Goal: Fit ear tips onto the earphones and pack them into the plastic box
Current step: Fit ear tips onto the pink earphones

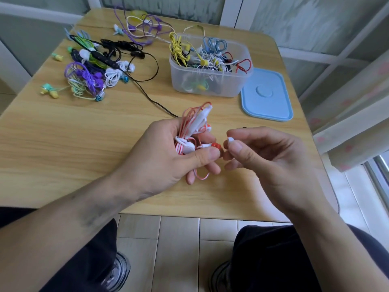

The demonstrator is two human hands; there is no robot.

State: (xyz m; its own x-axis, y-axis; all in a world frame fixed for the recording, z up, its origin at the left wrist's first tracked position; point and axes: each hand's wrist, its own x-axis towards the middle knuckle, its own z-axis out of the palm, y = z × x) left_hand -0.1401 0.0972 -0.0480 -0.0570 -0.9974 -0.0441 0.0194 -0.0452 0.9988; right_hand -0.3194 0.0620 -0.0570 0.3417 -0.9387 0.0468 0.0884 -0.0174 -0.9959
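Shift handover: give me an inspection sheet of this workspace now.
Surface: wooden table, light grain.
Job's things: clear plastic box, open, full of coiled earphones; red-and-white earphones bundled in left hand; white ear tip in right hand.
Clutter: blue lid lying beside the box; loose earphone pile far left.
Hands: left hand grips bundle; right hand pinches tip.
Cables: black cable trailing across table.
Surroundings: tiled floor, curtain right.
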